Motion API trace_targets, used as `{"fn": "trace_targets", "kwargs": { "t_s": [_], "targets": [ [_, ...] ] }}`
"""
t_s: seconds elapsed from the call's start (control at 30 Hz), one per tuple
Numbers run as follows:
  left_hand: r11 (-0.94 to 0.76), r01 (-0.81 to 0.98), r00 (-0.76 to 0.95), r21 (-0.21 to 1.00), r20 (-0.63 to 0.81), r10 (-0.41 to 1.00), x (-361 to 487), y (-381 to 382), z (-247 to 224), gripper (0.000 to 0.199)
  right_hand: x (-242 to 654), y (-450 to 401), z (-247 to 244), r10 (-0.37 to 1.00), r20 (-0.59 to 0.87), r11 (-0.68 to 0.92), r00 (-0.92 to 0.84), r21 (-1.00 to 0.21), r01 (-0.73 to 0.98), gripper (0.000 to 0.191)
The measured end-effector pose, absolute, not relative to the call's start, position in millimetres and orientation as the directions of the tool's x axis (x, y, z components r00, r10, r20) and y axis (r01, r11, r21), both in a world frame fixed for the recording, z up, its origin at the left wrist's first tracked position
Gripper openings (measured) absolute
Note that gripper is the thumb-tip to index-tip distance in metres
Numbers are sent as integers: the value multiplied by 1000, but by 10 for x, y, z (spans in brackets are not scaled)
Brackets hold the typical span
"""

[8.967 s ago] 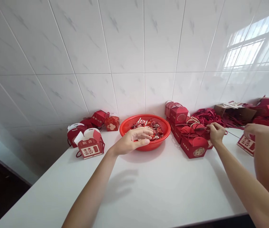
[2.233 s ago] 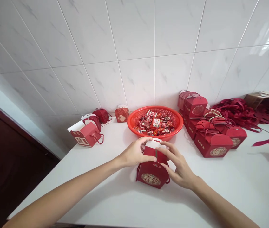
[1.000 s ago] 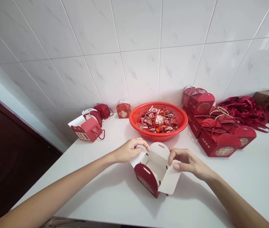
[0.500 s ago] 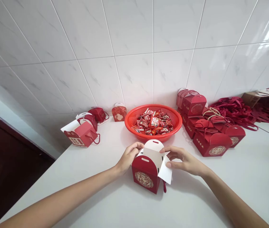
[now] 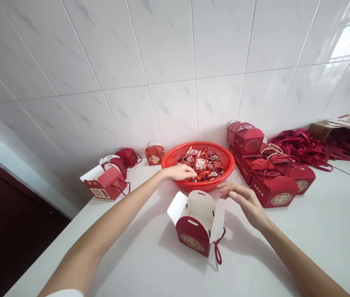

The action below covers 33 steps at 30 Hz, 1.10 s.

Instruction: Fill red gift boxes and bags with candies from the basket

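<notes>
White table (image 5: 150,268) holds the box (image 5: 193,231), flaps (image 5: 177,207) spread so the inside shows. My left hand (image 5: 179,172) is at sweets (image 5: 202,165) in the red basket (image 5: 198,188); I can't tell its grip. My right hand (image 5: 247,201) hovers, empty.

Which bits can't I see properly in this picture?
In the head view:
- Most of the floor of the open red box: hidden by its front panel.
- Some sweets: hidden by the left hand.
- Most wrapper writing: too small.
- White sleeve: cut off by the bottom edge.
</notes>
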<state>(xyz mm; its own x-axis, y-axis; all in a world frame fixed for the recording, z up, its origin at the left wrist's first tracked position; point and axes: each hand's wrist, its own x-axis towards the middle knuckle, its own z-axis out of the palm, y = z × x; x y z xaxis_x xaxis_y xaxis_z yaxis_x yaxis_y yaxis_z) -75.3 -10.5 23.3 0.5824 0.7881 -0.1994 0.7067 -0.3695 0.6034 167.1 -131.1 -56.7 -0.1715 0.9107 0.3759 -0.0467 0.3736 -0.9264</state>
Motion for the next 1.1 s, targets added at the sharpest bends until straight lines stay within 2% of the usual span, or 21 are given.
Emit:
{"fn": "trace_targets", "kwargs": {
  "t_s": [0.07, 0.23, 0.3, 0.37, 0.43, 0.63, 0.77, 0.9, 1.0, 1.1],
  "targets": [
    [-381, 770, 576, 512, -300, 760, -586, 73, 145, 32, 1666, -1295, -580, 917, 371, 368, -146, -928, -52, 34],
    [-473, 812, 581, 343, -386, 717, -235, 186, 2, 61, 1659, -1302, -582, 920, 362, 362, -149, -932, -26, 31],
    [-522, 810, 586, 269, -420, 693, -183, 175, 5, 63, 1652, -1313, -583, 921, 361, 363, -149, -932, -10, 30],
    [-571, 781, 620, 253, -424, 660, -176, 168, 17, 59, 1642, -1323, -587, 917, 368, 375, -151, -927, 14, 29],
    [-609, 741, 670, 285, -376, 640, -189, 165, 13, 49, 1627, -1330, -592, 910, 382, 394, -162, -918, 52, 28],
    [-629, 645, 726, 434, -92, 681, -240, 171, -71, 23, 1586, -1334, -617, 869, 451, 485, -202, -857, 176, 22],
    [-550, 512, 645, 660, 128, 754, -336, 194, -95, 14, 1589, -1322, -637, 854, 478, 516, -205, -827, 222, 22],
    [-457, 339, 522, 822, 240, 819, -418, 185, -92, 22, 1595, -1310, -648, 844, 499, 535, -196, -804, 257, 18],
    [-440, 308, 482, 843, 260, 836, -418, 144, -77, 29, 1585, -1303, -669, 824, 533, 566, -191, -764, 309, 15],
    [-453, 312, 444, 835, 293, 847, -399, 106, -62, 35, 1573, -1295, -712, 772, 596, 630, -221, -672, 388, 15]
  ]
}}
